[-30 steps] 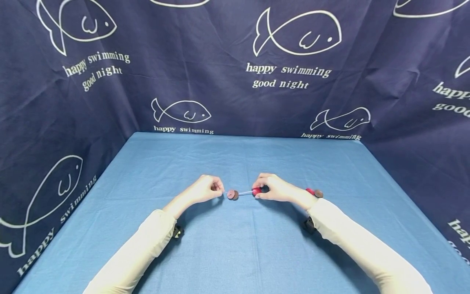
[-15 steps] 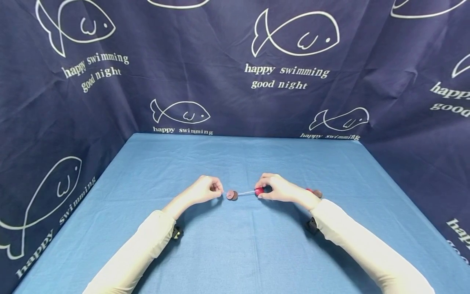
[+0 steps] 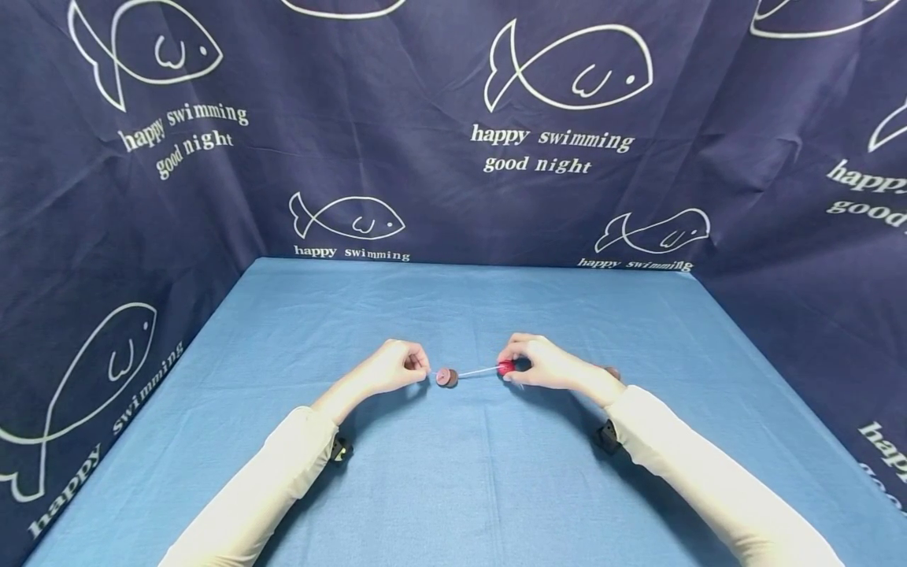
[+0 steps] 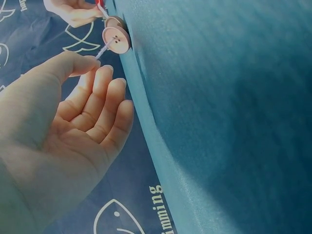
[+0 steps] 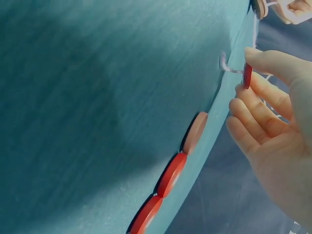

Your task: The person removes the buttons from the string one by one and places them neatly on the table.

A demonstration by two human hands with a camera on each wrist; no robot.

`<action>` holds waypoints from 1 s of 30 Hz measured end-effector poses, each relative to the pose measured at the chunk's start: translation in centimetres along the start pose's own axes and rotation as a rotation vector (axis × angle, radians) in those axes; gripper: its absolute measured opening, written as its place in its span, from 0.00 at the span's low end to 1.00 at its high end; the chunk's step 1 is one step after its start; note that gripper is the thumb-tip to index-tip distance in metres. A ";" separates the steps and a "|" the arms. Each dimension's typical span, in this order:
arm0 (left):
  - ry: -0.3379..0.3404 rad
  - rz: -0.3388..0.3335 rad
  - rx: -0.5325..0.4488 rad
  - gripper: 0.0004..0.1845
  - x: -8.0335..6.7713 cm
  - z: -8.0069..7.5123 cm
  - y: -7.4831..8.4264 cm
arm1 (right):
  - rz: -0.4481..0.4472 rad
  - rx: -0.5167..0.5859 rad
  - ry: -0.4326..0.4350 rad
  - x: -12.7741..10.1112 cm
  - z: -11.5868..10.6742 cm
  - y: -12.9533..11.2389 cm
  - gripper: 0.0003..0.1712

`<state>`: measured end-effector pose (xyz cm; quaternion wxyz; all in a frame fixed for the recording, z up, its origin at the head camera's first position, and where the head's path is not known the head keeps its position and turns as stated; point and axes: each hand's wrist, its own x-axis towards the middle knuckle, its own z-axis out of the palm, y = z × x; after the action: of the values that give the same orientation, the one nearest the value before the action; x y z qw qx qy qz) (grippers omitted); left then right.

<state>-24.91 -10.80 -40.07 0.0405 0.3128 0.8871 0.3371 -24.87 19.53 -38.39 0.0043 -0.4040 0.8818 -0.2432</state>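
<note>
A thin pale string (image 3: 478, 372) runs between the two hands, low over the blue cloth. My left hand (image 3: 398, 367) pinches its left end between thumb and forefinger, the other fingers loosely curled. Just right of those fingertips, a pinkish button (image 4: 116, 40) with holes sits on the string, a brown button (image 3: 453, 378) close against it. Farther right, my right hand (image 3: 542, 364) pinches a red button (image 5: 247, 76) by its edge between thumb and fingers. From that red button a short curl of string (image 5: 224, 62) shows in the right wrist view.
Along the cloth in the right wrist view lie a brown button (image 5: 195, 132) and two red ones, the nearer red button (image 5: 172, 175) touching it. In the head view the right forearm mostly hides this row. A dark fish-print curtain (image 3: 453, 157) stands behind the blue tabletop (image 3: 425, 488).
My right hand has slid slightly right with the red button, widening its gap from the brown and pinkish buttons. The left hand has barely moved. The right forearm now covers more of the loose buttons.
</note>
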 end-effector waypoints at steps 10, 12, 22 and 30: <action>0.004 0.003 -0.005 0.02 -0.1 -0.1 0.2 | 0.012 -0.015 0.006 -0.3 -0.2 0.3 0.10; 0.005 0.005 -0.002 0.03 -0.2 -0.1 0.2 | 0.017 -0.019 0.004 -0.4 -0.3 0.4 0.10; 0.002 0.013 -0.012 0.02 -0.2 -0.1 0.2 | 0.016 -0.040 0.010 -0.8 -0.6 0.3 0.11; 0.003 0.008 0.000 0.02 -0.1 0.0 0.1 | 0.016 -0.039 0.017 -1.2 -0.8 0.3 0.11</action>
<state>-24.75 -10.81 -40.01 0.0375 0.3159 0.8858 0.3378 -24.43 20.88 -38.07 -0.0091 -0.3949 0.8896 -0.2293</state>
